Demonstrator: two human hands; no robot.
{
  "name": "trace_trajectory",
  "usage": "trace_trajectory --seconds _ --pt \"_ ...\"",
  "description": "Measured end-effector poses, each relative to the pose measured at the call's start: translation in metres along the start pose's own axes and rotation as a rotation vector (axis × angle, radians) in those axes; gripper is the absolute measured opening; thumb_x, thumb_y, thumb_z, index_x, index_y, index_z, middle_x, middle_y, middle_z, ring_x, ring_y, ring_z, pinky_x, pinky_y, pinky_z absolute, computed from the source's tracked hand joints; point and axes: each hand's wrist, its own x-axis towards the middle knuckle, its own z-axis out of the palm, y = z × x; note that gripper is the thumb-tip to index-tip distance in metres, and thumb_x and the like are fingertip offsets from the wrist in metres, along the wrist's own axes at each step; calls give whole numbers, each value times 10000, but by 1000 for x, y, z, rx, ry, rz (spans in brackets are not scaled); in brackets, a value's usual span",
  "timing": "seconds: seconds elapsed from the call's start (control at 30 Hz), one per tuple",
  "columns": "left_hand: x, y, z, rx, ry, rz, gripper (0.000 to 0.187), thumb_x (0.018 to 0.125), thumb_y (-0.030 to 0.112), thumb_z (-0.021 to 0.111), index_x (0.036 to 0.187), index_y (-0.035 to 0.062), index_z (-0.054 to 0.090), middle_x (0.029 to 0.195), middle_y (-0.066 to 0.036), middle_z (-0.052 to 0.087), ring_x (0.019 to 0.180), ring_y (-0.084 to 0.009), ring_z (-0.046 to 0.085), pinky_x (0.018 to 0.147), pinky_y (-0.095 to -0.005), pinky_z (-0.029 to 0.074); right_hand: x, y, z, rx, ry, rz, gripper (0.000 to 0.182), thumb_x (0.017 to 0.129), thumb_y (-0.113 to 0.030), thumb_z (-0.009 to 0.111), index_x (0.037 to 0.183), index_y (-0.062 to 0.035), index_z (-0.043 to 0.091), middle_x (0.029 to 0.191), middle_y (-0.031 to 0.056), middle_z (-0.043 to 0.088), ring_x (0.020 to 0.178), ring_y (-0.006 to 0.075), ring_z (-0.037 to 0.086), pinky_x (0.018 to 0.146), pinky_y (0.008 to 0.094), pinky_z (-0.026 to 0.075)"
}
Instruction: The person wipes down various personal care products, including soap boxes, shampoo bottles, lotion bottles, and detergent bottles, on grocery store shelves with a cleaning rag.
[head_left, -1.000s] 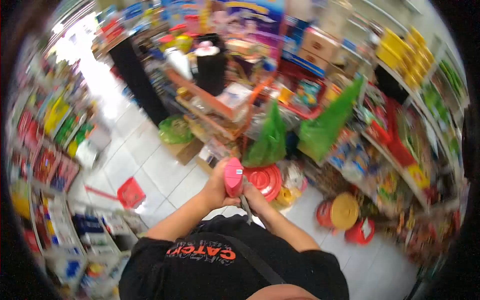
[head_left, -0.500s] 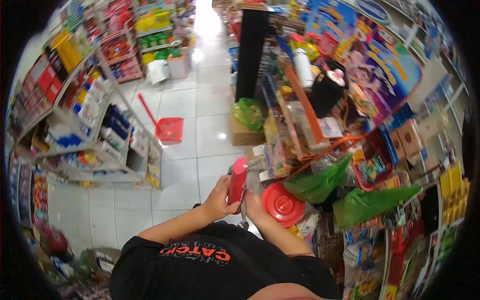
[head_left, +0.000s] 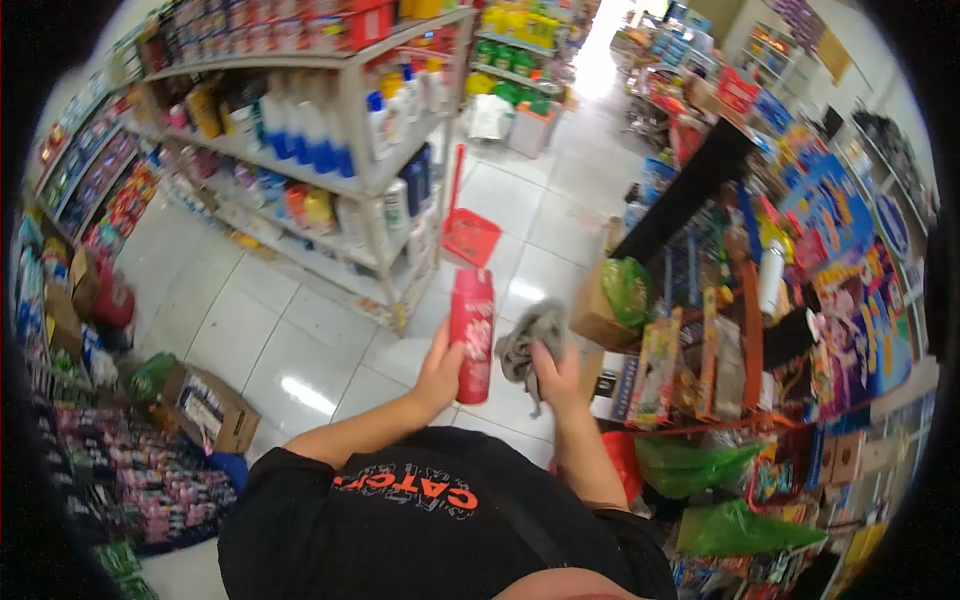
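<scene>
A red bottle with pale lettering [head_left: 472, 335] stands nearly upright in front of my chest, and my left hand [head_left: 438, 375] is wrapped round its lower left side. To the right of it, my right hand [head_left: 556, 375] is closed on a crumpled grey cloth [head_left: 532, 345]. A gap of floor shows between the bottle and the cloth, so the two do not touch.
A white shelf unit [head_left: 365, 185] with bottles rises ahead on the left. Beyond my hands a red dustpan [head_left: 470, 238] lies on the tiles. Crowded goods, a cardboard box [head_left: 597, 305] and green bags [head_left: 695, 468] line the right. An open carton [head_left: 212, 408] sits at left.
The view has swung left toward the shelf unit. My hands have moved apart, the cloth has come away from the bottle, and the bottle's printed side now shows.
</scene>
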Motion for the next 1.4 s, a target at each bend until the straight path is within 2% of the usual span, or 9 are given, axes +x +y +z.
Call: trace_trajectory --seconds 0.1,0.2,0.33,0.53,0.67,0.8,1.03,1.2,1.4 --pt "12 10 -82 -38 220 -18 475 897 117 344 1333 -9 202 1209 -104 418 1076 -146 412 935 -269 318 40 -9 47 -955 -523 225 438 740 -270 629 1062 -4 497 792 166 594 745 302 583 699 376 451" --pt "5 38 -145 -61 236 -1 465 907 130 345 1330 -9 212 1205 -104 427 1066 -149 427 938 -276 318 59 -14 96 -863 -626 238 487 712 -269 660 1085 -10 483 884 182 580 835 341 552 741 394 437" --pt "-11 60 -187 -17 320 35 466 918 178 333 1330 -4 211 1213 -104 427 1071 -148 437 924 -277 341 89 -16 192 -230 -620 -241 496 665 -204 697 1095 -58 499 1098 172 485 1030 322 457 851 381 378" --pt "-29 74 -231 85 500 256 512 938 343 271 1325 14 211 1226 -114 424 1103 -171 438 920 -290 356 76 -32 318 -163 -503 -825 489 728 -199 627 1165 -56 463 1229 167 383 1160 404 315 927 473 304" --pt "-31 100 -283 -129 720 312 498 941 349 234 1301 5 245 1223 -116 422 1144 -177 400 967 -303 304 93 -24 376 69 -796 -753 470 777 -169 552 1217 -63 427 1316 184 293 1221 429 240 1002 476 218" --pt "-10 105 -320 222 724 216 430 945 264 257 1308 34 247 1231 -119 414 1120 -189 419 953 -314 331 146 -16 436 189 -657 -594 474 826 -111 461 1275 -33 330 1327 210 247 1233 375 249 1015 422 203" --pt "71 132 -402 545 853 62 500 855 133 459 1301 7 273 1189 -172 438 1086 -237 448 921 -317 343 243 -21 536 657 -795 42 472 880 -152 415 1286 18 246 1268 186 342 1180 285 341 1002 345 237" --pt "135 151 -466 954 997 324 525 838 188 443 1288 -6 257 1150 -230 445 1007 -351 475 885 -381 366 312 -35 575 468 -834 -252 375 850 -190 486 1161 10 423 1091 174 457 1039 282 445 909 333 333" --pt "185 177 -554 627 1064 422 437 894 197 392 1269 -2 286 1124 -155 477 992 -214 485 868 -310 373 356 -8 609 271 -975 -274 291 804 -118 550 1074 -24 498 945 90 526 891 153 505 798 270 394"
